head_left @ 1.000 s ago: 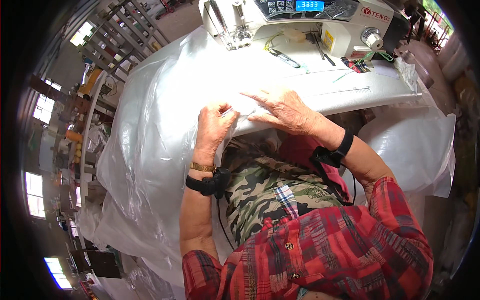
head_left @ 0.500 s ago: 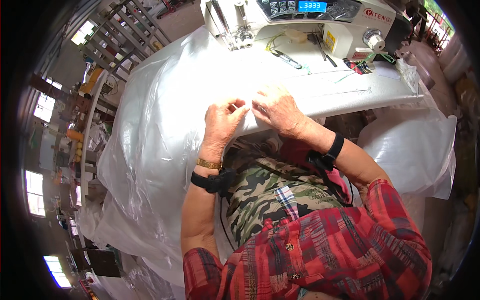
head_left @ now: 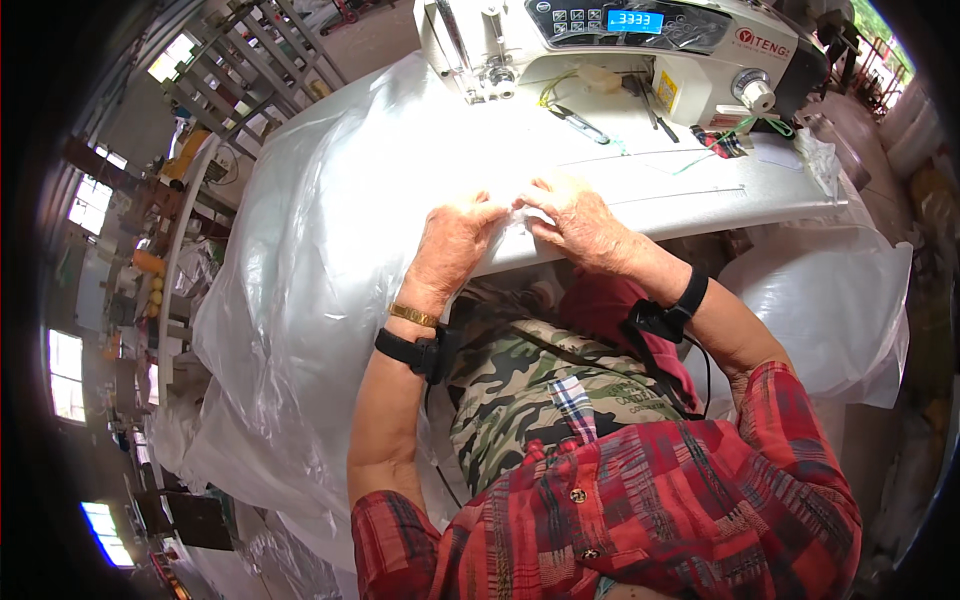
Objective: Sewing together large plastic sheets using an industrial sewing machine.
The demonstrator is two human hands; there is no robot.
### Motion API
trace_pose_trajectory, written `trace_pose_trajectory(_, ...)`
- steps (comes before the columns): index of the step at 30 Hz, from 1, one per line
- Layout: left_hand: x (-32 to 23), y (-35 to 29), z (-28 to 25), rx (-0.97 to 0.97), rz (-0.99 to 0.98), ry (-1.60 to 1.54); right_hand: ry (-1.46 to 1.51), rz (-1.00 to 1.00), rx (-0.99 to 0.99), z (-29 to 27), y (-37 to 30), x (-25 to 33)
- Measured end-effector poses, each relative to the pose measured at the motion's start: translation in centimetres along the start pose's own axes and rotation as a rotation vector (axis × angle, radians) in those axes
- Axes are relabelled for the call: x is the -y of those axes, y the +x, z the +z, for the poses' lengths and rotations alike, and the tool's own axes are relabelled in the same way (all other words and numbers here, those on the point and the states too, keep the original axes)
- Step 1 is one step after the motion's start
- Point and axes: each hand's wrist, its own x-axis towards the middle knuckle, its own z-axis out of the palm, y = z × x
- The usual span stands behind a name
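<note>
A clear plastic sheet (head_left: 290, 310) drapes over the left part of the white sewing table (head_left: 690, 180) and hangs off its front. Close to the table's front edge, my left hand (head_left: 448, 248) is closed in a pinch on the sheet's edge. Just beside it, my right hand (head_left: 580, 228) also pinches the plastic, thumb and forefinger together. The fingertips of both hands almost meet. Strong glare washes out the plastic around them, so the exact fold between the fingers is hard to make out.
A white sewing machine (head_left: 640, 40) with a lit display stands at the back. Thread snips (head_left: 580, 125), dark slim tools (head_left: 655, 108) and a plaid scrap (head_left: 722, 143) with green cord lie beneath its arm. More plastic (head_left: 815, 310) hangs at the right. A slatted rack (head_left: 250, 75) stands far left.
My hands have shifted slightly, still close together; the right fingers have lifted and turned, showing a bit of clear plastic beneath them. The whole view has moved a little.
</note>
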Motion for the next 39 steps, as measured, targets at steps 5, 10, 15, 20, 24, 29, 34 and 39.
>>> trace_pose_trajectory(5,0.0,0.2,-0.4,0.094,0.077,0.151,-0.042,-0.018,0.007,0.0,0.2,-0.6)
trace_pose_trajectory(10,0.6,-0.2,-0.6,0.102,0.165,0.231,-0.062,-0.037,0.044,-0.2,0.6,-0.5)
trace_pose_trajectory(15,1.0,-0.1,-1.0,0.114,0.266,0.28,0.074,-0.088,-0.047,-0.1,1.0,-0.5)
trace_pose_trajectory(20,0.4,-0.1,-1.6,0.124,0.198,0.102,0.133,-0.076,-0.007,0.3,1.3,-0.9)
trace_pose_trajectory(24,0.1,-0.4,-0.8,0.035,0.167,0.096,0.134,-0.029,0.007,0.0,1.1,-0.7)
trace_pose_trajectory(29,-0.7,-1.0,1.2,-0.078,0.062,0.125,0.18,-0.068,-0.003,0.1,1.2,-0.8)
trace_pose_trajectory(34,-0.7,-1.4,1.7,-0.155,0.053,0.106,0.282,0.016,-0.001,0.9,0.6,-1.6)
trace_pose_trajectory(39,-1.0,-1.6,1.7,-0.16,0.034,0.144,0.051,0.067,-0.094,1.2,0.5,-1.8)
